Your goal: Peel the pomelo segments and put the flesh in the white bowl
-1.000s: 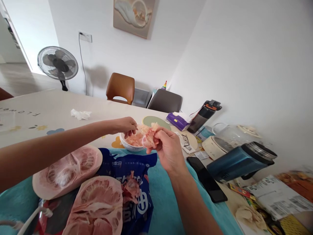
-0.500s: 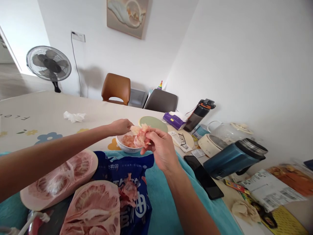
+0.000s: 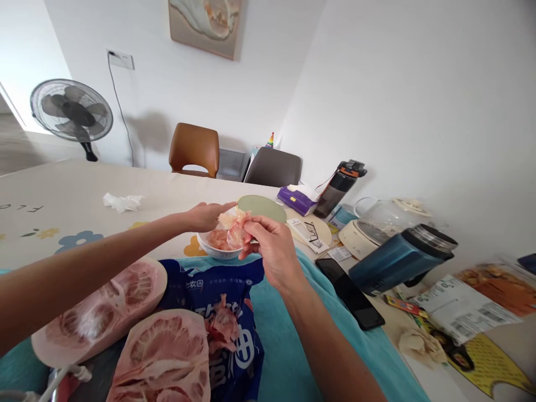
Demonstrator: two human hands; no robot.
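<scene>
My right hand pinches a piece of pink pomelo segment with torn pale membrane, above the right side of a white bowl. Peeled pink pomelo flesh lies in that bowl. Over the bowl's back edge reaches my left hand, its fingers stretched out, the tips partly behind the held piece; I see nothing in it. Nearer to me are two hollow pomelo rind halves, pink inside. Scraps of peeled membrane rest on a dark blue plastic bag.
A teal towel lies under the bag. Along the right stand a black phone, a blue tumbler, a glass kettle, glasses and a dark bottle. Behind the bowl is a green round mat; crumpled tissue lies left.
My left hand's fingers have straightened and extended to the right over the bowl. My right hand still holds the pomelo piece, and the view has shifted slightly.
</scene>
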